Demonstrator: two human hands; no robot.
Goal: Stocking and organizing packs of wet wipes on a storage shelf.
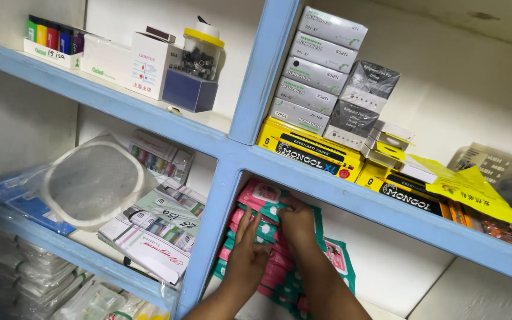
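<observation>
hands on glossy pink-and-teal packets (268, 237), left hand (247, 258) flat, right hand (297, 222) grip pinching one

Both forearms bare — no sleeves, rings etc. — left hand (245, 258), right hand (296, 224).

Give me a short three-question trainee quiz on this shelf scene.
1. True or false: both hands are on the pink and teal packets in the lower compartment.
2. Which sits directly left of the clear jar with the yellow lid? A) a white box B) a round mesh strainer C) yellow pencil boxes
3. Fill in: the stack of grey marker boxes rests on ____ pencil boxes.

Key
1. True: the left hand and the right hand both rest on the stack.
2. A, the white box.
3. Yellow.
</observation>
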